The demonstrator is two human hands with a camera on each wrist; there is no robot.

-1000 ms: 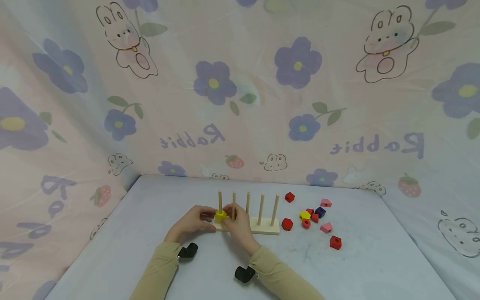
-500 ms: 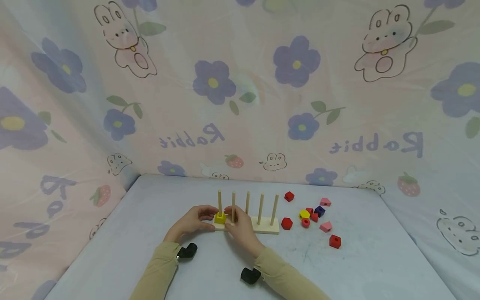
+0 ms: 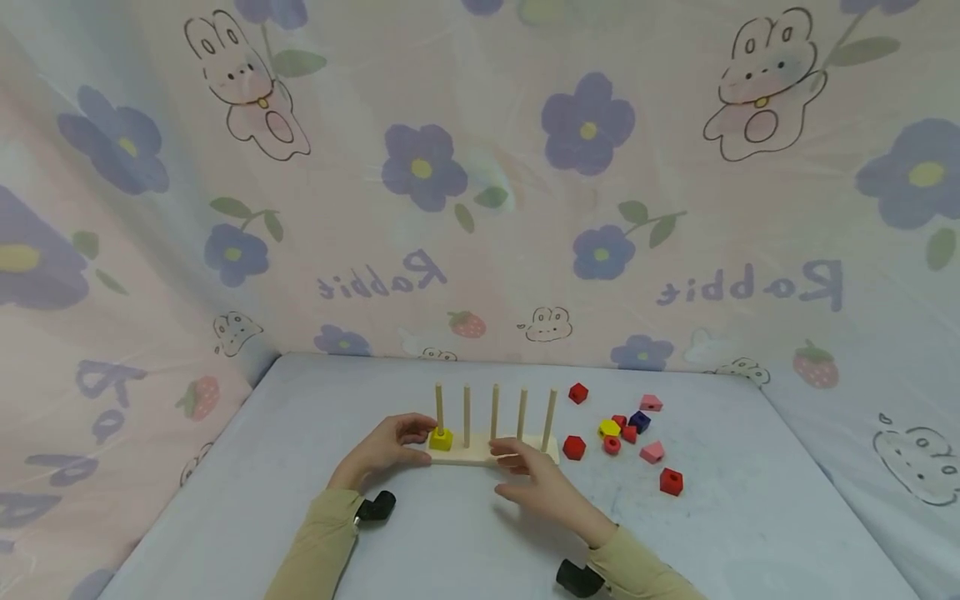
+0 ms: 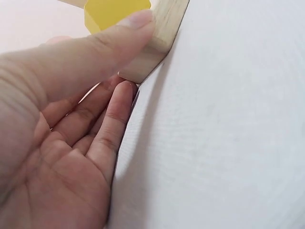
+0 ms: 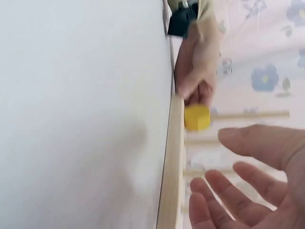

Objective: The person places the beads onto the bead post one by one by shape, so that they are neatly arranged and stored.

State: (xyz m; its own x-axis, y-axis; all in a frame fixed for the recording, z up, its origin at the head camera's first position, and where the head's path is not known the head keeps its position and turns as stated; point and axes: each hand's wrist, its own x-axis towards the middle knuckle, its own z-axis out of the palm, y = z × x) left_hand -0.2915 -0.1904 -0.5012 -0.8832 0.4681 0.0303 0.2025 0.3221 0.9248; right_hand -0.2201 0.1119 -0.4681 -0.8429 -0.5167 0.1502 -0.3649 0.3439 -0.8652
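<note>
A yellow block [image 3: 441, 440] sits at the foot of the leftmost peg on a wooden peg base [image 3: 465, 456]. My left hand [image 3: 385, 448] grips the left end of the base. In the left wrist view, the thumb of my left hand [image 4: 66, 105] lies along the corner of the base [image 4: 143, 64], beside the yellow block [image 4: 114, 14], with fingertips at its end. Empty, with fingers spread, my right hand [image 3: 543, 487] is in front of the right half of the base. The right wrist view shows the right hand [image 5: 252, 186] apart from the yellow block [image 5: 197, 118].
Right of the base lie several loose blocks: red ones such as the near one [image 3: 671, 482], a yellow one [image 3: 609, 429], a dark blue one [image 3: 640, 421] and two pink ones [image 3: 652, 452]. A patterned cloth [image 3: 510, 275] hangs behind the table [image 3: 420, 542].
My right hand has let go of the yellow block and moved right, away from the leftmost peg. The block has dropped to the foot of that peg. My left hand has stayed at the base's end.
</note>
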